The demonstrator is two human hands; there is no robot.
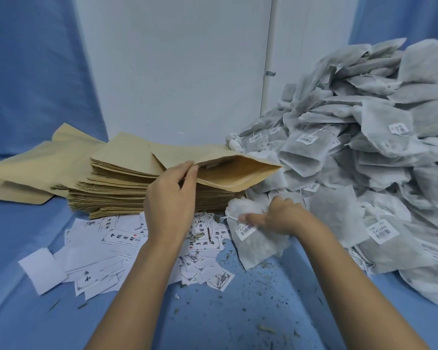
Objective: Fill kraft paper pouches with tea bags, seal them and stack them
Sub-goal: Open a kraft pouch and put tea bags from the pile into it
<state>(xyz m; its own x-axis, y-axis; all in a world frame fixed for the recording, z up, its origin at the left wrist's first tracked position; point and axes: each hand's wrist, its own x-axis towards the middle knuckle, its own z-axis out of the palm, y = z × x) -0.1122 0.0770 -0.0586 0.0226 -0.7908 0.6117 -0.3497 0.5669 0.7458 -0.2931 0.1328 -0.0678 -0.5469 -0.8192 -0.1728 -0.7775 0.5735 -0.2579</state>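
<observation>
Pouch mouth and tea bag lie close together, and the coming move turns on that short gap. The open kraft pouch (pixel 238 173) rests on top of the stack of flat pouches (pixel 116 188), its long axis running left to right, with the mouth gaping toward the right and slightly toward the person. The left hand (pixel 170 198) pinches the upper lip at the mouth's near-left corner between thumb and fingers, lifting it so the inside shows. The right hand (pixel 283 218) is clenched on a tea bag (pixel 258 246) at its gathered top, thumb lying out over the barcode tag (pixel 245 229); the bag's body trails toward the person on the blue worktop (pixel 238 311). That bag sits below and just in front of the mouth's right end, at the foot of the heap of tea bags (pixel 364 147), so the right hand is plainly the nearer one to feed it. Judging from this, the bag needs lifting up and away from the person, then turning leftward so it enters along the pouch's length. Printed labels (pixel 122 238) lie scattered under the left forearm, apart from this exchange.
</observation>
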